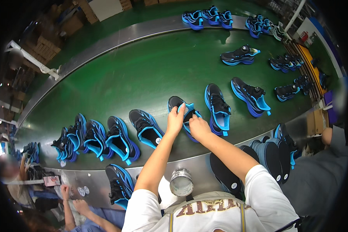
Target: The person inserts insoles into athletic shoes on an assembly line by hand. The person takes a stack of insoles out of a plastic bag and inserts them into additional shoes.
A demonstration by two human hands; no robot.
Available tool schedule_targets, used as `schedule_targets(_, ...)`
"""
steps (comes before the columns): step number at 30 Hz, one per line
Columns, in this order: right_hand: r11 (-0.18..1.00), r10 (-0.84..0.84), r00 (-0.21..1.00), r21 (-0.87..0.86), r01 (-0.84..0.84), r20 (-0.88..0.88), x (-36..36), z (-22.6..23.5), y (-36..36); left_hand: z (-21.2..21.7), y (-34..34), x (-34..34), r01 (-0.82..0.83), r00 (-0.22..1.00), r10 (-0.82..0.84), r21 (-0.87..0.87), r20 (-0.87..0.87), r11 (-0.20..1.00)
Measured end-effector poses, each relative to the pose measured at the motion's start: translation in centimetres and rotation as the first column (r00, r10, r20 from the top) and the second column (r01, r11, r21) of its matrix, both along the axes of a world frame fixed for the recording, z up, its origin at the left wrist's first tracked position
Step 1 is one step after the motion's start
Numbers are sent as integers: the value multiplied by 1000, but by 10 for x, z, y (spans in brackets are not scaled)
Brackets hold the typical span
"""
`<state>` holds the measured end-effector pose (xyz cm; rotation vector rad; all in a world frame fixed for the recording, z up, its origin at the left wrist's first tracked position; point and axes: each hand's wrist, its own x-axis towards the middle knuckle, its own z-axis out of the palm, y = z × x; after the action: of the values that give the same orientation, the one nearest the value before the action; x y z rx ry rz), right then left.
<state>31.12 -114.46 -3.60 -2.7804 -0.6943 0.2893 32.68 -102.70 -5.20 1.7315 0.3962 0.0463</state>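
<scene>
A black and blue sneaker [174, 101] lies on the green belt right in front of me, toe pointing away. My left hand [175, 120] grips its upper beside the opening, thumb and fingers closed together. At the collar on the other side, my right hand [199, 127] is closed with its fingertips curled into the opening. Both hands cover much of the shoe's middle. To its left is a matching sneaker [145, 125] with a pale round sticker inside. Another sneaker [217, 106] stands close on its right.
More sneakers [120, 139] line the belt [116, 77] on both sides. On the metal ledge near me stand a whitish-smeared jar [181, 181] and a row of dark insoles [224, 174]. A co-worker's hands [79, 207] are at lower left; another person's grey sleeve [317, 174] is at right.
</scene>
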Motion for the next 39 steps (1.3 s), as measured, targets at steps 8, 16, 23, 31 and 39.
schedule_targets(8,975,79,982,-191,-112,-170,7,48,-16,4,9,2,-12,1000,12,-112,2,994)
schedule_targets(16,924,380,925,-47,-379,1,22,-11,-11,11,6,-2,65,996,-65,-2,-54,998)
schedule_targets(23,918,365,929,-149,-369,-52,27,-18,-2,-5,9,-2,48,999,-49,77,15,996)
schedule_targets(31,888,451,887,-149,-435,95,29,-30,-3,-17,9,-1,63,998,-65,90,11,994)
schedule_targets(39,542,606,751,-555,-631,-261,35,-12,2,-7,12,-3,142,989,-138,85,-51,986)
